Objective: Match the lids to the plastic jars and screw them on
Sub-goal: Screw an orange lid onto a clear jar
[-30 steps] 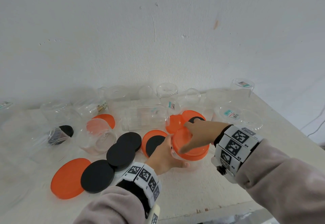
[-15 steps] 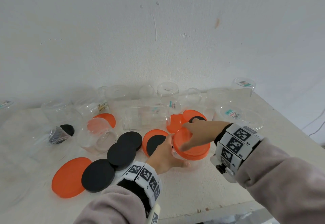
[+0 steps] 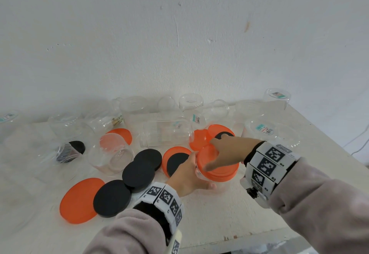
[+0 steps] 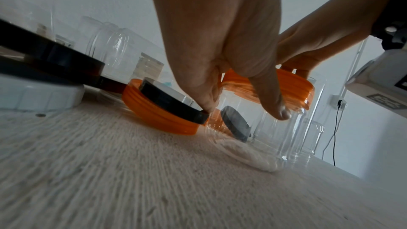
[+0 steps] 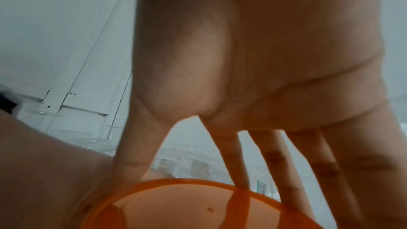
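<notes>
Left hand: the left hand (image 3: 186, 176) comes in from the near side and wraps round the clear jar (image 4: 284, 138). Its thumb lies on the near wall of the jar, and the fingers curl round the far left side.
Right hand: the right hand (image 3: 225, 154) sits on top of the orange lid (image 3: 219, 166). Its fingers (image 5: 237, 159) spread out and bend down over the lid's rim, so it grips the lid from above.
Jar and lid: the jar stands upright on the white table (image 3: 229, 213), near the front edge and a bit right of the middle. The orange lid is on its mouth. I cannot tell how tight it is.
Just left: an orange lid lying open side up (image 3: 171, 160) with a black lid inside it (image 3: 176, 163) touches the left hand's side. Two black lids (image 3: 143, 166) overlap next to it.
Near left: a big flat orange lid (image 3: 78, 201) lies with a black lid (image 3: 111, 198) partly on top of it.
Just behind: more orange lids (image 3: 199, 139) lie past the right hand, one with a black lid (image 3: 224, 135) in it.
Far back: many clear jars without lids (image 3: 165, 132) crowd along the white wall (image 3: 179, 34), some upright, some on their sides, some upside down.
</notes>
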